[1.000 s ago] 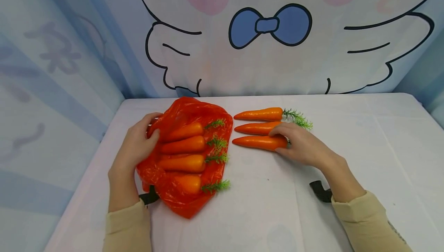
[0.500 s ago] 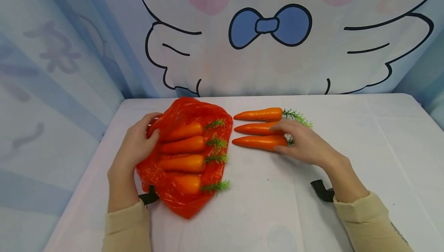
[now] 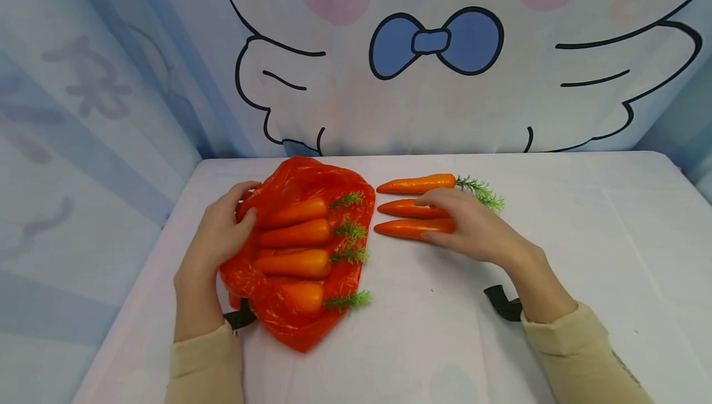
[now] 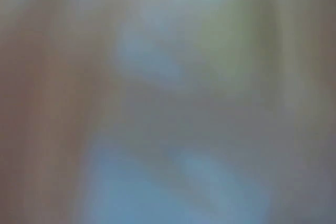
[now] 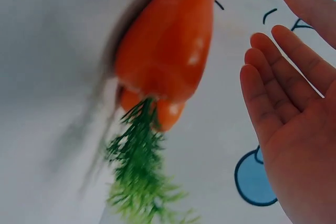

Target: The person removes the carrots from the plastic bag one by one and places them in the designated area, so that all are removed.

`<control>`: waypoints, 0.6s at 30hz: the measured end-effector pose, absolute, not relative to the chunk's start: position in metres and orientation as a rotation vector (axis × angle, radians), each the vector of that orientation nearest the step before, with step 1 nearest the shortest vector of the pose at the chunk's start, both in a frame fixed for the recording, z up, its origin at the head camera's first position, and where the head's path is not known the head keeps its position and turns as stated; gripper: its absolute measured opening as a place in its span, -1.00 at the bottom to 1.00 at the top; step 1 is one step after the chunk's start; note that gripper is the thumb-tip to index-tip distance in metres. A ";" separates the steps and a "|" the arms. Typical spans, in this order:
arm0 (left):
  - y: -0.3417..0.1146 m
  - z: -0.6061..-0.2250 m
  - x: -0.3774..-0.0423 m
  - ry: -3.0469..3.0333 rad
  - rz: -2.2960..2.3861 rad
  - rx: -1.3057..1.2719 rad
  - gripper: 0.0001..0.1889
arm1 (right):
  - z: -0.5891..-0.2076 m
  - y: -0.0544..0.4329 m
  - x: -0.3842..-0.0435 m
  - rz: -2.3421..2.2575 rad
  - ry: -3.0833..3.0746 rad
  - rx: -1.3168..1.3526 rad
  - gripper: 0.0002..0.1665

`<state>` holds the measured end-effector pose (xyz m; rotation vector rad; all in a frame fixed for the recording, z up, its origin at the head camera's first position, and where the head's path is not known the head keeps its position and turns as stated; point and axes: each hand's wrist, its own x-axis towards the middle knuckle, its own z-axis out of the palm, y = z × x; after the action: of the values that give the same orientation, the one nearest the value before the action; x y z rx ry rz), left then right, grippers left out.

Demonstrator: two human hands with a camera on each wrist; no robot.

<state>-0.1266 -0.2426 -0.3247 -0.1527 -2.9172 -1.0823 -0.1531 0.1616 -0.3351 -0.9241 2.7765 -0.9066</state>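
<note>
In the head view, my left hand grips the left edge of a crumpled red plastic bag. Several orange carrots with green tops lie in a column on or partly inside that bag; where their tips end is hidden. To the right are three more carrots, side by side with tips toward the bag. My right hand is over the leafy ends of the nearer two. The right wrist view has the right hand with loosely extended fingers, apart from a nearby carrot.
A white cloth covers the table. Behind it hangs a curtain with a cartoon figure and a blue bow tie. Black straps show at both wrists. The left wrist view is too blurred to make out anything.
My right hand shifts slightly right, then moves left along the carrots, covering more of the nearer two. The left hand, the bag and the carrots stay put.
</note>
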 end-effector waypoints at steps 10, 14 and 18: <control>-0.243 -0.325 -0.126 -2.914 -1.094 -0.151 -0.51 | -0.328 0.125 -0.150 -0.980 2.696 -1.033 -0.43; -0.243 -0.326 -0.126 -2.906 -1.095 -0.158 -0.52 | -0.325 0.110 -0.149 -0.999 2.666 -1.082 -0.44; -0.242 -0.324 -0.126 -2.902 -1.100 -0.165 -0.52 | -0.325 0.096 -0.148 -1.011 2.632 -1.134 -0.43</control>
<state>-0.1260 -0.2422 -0.3244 -0.1648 -2.9017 -1.1001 -0.1477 0.0956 -0.3251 -1.1339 2.6318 -1.0114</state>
